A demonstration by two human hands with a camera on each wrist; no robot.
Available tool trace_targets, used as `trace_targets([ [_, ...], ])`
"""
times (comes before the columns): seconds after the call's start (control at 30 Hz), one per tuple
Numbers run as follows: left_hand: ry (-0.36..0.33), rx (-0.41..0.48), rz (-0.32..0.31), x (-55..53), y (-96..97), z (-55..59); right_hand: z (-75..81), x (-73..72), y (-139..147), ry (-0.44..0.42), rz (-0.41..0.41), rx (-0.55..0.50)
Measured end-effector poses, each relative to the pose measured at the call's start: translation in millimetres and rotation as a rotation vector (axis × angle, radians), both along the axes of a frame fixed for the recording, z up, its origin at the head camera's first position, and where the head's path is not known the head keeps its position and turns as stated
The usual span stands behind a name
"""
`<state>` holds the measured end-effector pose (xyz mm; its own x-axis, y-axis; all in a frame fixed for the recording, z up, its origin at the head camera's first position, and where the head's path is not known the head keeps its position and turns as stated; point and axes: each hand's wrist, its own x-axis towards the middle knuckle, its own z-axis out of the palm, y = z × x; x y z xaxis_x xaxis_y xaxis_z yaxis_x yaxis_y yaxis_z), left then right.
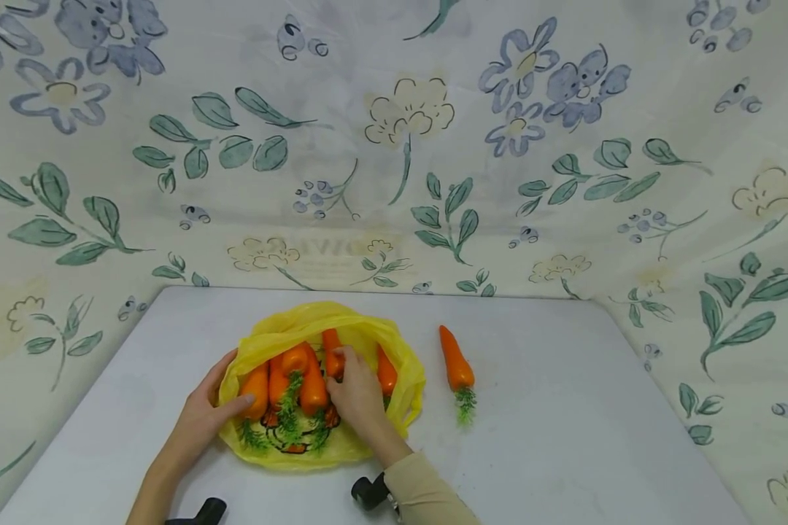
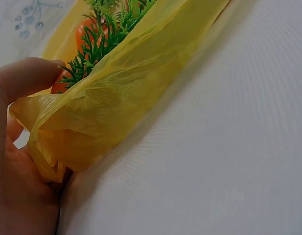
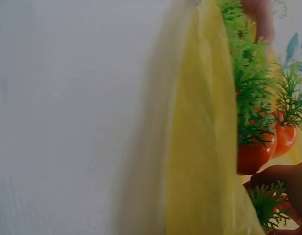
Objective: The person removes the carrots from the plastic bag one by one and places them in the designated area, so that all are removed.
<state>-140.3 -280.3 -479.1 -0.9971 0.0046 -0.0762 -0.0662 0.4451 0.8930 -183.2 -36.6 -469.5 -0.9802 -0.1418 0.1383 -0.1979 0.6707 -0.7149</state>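
Note:
A yellow plastic bag (image 1: 315, 316) lies with its mouth spread toward me, several orange carrots (image 1: 314, 388) with green feathery tops inside. My left hand (image 1: 200, 412) grips the bag's left rim, its thumb over the edge against a carrot and the fingers behind the plastic. Reaching into the mouth, my right hand (image 1: 360, 394) pinches one carrot (image 1: 331, 344) between thumb and fingers. Part of another carrot (image 1: 386, 373) shows right of that hand. In the right wrist view, green tops (image 3: 253, 83) crowd behind the bag's near edge, and another top (image 3: 268, 203) is by the fingers.
One loose carrot (image 1: 456, 364) lies on the white table (image 1: 565, 408) to the right of the bag, its green top toward me. Flower-patterned cloth (image 1: 341, 168) rises behind the table and along its sides. Black devices (image 1: 370, 493) sit near both wrists.

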Motion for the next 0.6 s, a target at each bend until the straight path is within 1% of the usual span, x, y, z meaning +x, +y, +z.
trace_targets([
  [0.13, 0.011, -0.004, -0.002, -1.5, -0.1, -0.4, 3.1, 1.6, 1, -0.028, -0.011, -0.048],
  [0.27, 0.007, -0.008, -0.002, -2.0, 0.6, -0.3, 5.7, 3.6, 1, -0.04, -0.024, -0.066],
  [0.6, -0.01, -0.005, -0.001, 0.6, 0.5, 1.6, 11.2, 6.3, 5, -0.053, -0.012, -0.043],
])
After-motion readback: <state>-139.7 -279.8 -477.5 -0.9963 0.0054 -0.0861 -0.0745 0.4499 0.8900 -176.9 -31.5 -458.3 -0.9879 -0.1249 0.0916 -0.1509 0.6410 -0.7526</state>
